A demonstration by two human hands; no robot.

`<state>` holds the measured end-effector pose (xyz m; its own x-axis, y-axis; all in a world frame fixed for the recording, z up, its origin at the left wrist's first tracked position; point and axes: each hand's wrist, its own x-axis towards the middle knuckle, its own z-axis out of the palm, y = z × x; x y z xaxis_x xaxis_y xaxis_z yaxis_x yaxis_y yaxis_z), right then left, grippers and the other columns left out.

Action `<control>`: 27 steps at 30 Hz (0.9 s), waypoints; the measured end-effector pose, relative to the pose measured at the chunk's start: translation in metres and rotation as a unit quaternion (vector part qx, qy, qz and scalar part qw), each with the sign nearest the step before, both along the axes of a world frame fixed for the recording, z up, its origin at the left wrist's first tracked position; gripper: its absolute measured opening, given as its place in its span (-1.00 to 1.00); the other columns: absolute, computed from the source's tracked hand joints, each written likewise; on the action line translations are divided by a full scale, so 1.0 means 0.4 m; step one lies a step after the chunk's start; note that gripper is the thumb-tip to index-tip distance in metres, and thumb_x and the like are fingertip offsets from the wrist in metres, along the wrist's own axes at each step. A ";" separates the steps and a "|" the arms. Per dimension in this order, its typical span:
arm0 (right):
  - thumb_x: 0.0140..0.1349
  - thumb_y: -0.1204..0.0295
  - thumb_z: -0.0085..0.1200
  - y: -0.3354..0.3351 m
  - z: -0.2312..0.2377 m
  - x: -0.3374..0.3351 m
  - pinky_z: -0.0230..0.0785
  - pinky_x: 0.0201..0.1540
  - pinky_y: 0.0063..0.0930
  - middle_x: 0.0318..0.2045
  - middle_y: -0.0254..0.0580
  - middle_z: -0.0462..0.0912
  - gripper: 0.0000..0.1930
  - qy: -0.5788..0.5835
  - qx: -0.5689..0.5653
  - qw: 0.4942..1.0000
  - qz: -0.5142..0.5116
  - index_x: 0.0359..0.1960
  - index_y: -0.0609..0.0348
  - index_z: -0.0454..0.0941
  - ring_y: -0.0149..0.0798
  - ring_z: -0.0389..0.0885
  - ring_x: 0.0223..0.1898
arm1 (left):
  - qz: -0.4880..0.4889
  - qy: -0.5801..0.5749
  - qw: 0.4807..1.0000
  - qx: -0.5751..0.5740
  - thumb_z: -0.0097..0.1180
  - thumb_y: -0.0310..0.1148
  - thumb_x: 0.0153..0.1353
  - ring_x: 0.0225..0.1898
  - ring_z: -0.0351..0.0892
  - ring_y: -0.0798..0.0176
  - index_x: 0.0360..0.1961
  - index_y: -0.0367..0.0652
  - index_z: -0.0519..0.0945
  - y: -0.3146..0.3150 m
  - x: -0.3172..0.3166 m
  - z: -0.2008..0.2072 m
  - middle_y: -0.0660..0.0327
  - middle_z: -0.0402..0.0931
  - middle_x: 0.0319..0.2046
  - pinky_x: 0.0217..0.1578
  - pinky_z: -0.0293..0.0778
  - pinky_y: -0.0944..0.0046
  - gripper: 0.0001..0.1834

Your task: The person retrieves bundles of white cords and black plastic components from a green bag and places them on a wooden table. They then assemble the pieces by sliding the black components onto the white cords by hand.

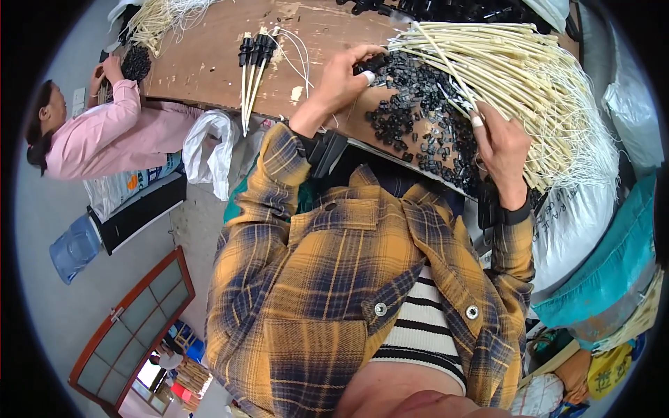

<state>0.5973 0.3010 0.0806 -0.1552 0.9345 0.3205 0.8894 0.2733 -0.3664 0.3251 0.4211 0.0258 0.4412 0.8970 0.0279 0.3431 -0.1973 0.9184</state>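
Note:
My left hand (341, 82) is closed around a dark black plastic fitting (375, 63), with white tape on its thumb. My right hand (503, 143), its thumb taped too, pinches the lower end of a thin cream rod (446, 63) that slants up and to the left. Between the hands lies a loose heap of small black plastic clips (397, 125). A thick bundle of cream rods (516, 83) with white strings spreads beyond and beside my right hand. To the left, several rods fitted with black sleeves (256, 52) lie at the table's near edge.
The worn brown table (195, 59) runs across the top. More black parts (467, 10) lie at its far side. Stuffed white sacks (575, 223) crowd the right. A co-worker in a pink shirt (104, 129) works at the left end, near a white plastic bag (209, 143).

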 end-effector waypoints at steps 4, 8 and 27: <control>0.14 0.47 0.17 -0.032 -0.006 -0.008 0.21 -0.54 -0.44 -0.59 -0.15 0.57 -0.81 0.119 -0.038 0.992 0.008 -0.19 0.19 0.63 -0.29 0.42 -0.63 | 0.006 0.048 0.998 -0.032 0.00 -0.63 0.11 -0.36 0.53 0.49 0.01 -0.22 0.55 0.007 -0.004 0.009 0.30 0.60 -0.35 -0.32 0.48 0.43 -0.60; 0.12 0.48 0.18 -0.037 -0.008 -0.003 0.15 -0.55 -0.44 -0.59 -0.20 0.58 -0.80 0.097 -0.060 0.990 0.077 -0.19 0.17 0.64 -0.32 0.41 -0.65 | -0.022 0.054 0.998 0.019 0.06 -0.58 0.05 -0.34 0.59 0.37 -0.02 -0.12 0.59 0.013 -0.005 0.019 0.25 0.64 -0.31 -0.29 0.50 0.37 -0.59; 0.07 0.43 0.26 0.021 -0.050 -0.142 0.30 -0.57 -0.53 -0.61 -0.24 0.52 -0.72 0.111 -0.035 0.990 0.081 -0.14 0.10 0.59 -0.39 0.47 -0.64 | -0.041 -0.002 0.958 -0.282 0.16 -0.41 0.19 -0.53 0.47 0.55 -0.17 -0.16 0.65 -0.078 0.105 0.119 0.39 0.57 -0.49 -0.53 0.38 0.49 -0.81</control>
